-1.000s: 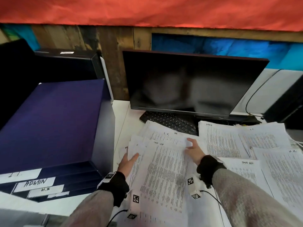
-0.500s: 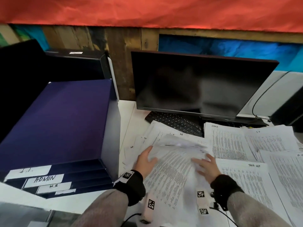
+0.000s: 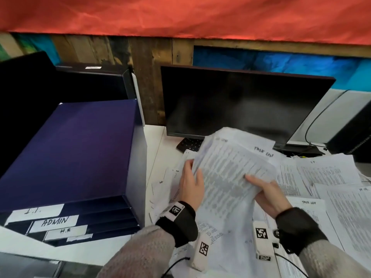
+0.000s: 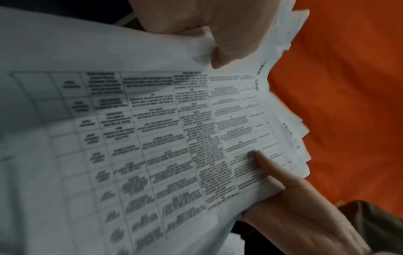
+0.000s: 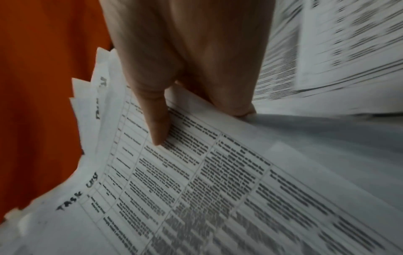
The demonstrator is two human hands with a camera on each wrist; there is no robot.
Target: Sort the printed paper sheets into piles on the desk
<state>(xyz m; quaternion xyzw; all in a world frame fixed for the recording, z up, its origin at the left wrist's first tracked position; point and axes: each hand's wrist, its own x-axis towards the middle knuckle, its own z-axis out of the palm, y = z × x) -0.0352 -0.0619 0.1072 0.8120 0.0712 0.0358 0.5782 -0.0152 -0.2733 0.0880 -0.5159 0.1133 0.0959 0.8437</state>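
A thick, uneven bundle of printed sheets (image 3: 226,173) sits at the centre of the head view, lifted off the desk (image 3: 154,141) and tilted up toward the monitor (image 3: 241,103); the paper is thin, white and floppy, covered in ruled tables of small grey text, and its far edges fan out in ragged steps. One sheet in the bundle carries the handwritten heading "TASK LIST". The left hand (image 3: 190,185) grips the bundle's left edge, thumb curled over the printed face and the other fingers hidden behind the paper. The right hand (image 3: 267,194) grips the lower right edge, its thumb lying flat across the top sheet while the remaining fingers wrap underneath; the right wrist view shows that thumb pressing on a table row. Both wrists wear dark fabric cuffs with small white blocks bearing black-and-white square markers, over grey knitted sleeves. More loose sheets (image 3: 325,173) lie overlapping at the right and lower centre of the frame. At the left stands a smooth, boxy dark-blue tray unit (image 3: 76,149) with stacked slots labelled on white tape "I.T.", "ADMIN" and "H.R". A black keyboard (image 3: 188,144) peeks out under the matte black screen, below a crinkled orange-red cloth (image 3: 180,15).
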